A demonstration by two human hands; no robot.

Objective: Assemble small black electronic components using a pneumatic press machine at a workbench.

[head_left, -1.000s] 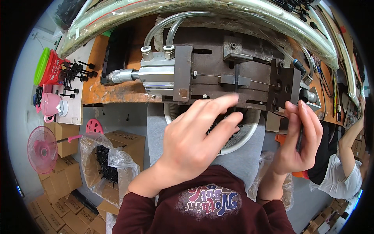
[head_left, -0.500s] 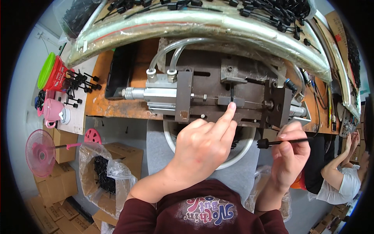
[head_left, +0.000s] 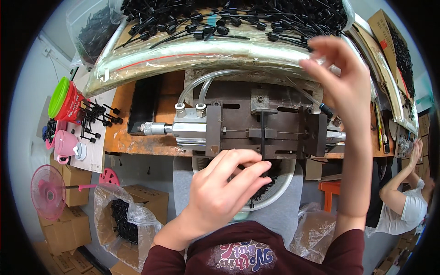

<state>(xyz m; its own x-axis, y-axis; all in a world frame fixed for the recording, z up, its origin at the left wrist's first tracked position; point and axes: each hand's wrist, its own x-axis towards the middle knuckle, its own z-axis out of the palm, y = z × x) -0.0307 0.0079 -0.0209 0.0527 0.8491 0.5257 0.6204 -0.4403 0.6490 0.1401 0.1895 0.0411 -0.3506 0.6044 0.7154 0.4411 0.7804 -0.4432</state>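
A thin black plastic rod (head_left: pixel 263 123) lies across the small dark block in the middle of the metal clamping fixture (head_left: pixel 238 144). My left hand (head_left: pixel 224 185) is at the fixture's near edge, its fingertips closed around the rod's near end. Whatever is on that end is hidden by the fingers. My right hand (head_left: pixel 341 75) is raised over the far right, close to the heap of black rods with knobbed heads (head_left: pixel 238 20). Its fingers are apart and slightly blurred, with nothing seen in them.
A white basket (head_left: pixel 286 188) of black parts sits under the fixture's front. Clear air hoses (head_left: pixel 195 85) arch above the cylinder. At left are a red tub (head_left: pixel 71 103), a pink jug (head_left: pixel 65 144) and a pink fan (head_left: pixel 48 191). Another person (head_left: pixel 398 201) works at far right.
My right hand has gone from the near right, where it held a black knobbed rod, up to the heap, without that rod. My left hand has drawn back toward me from the block.
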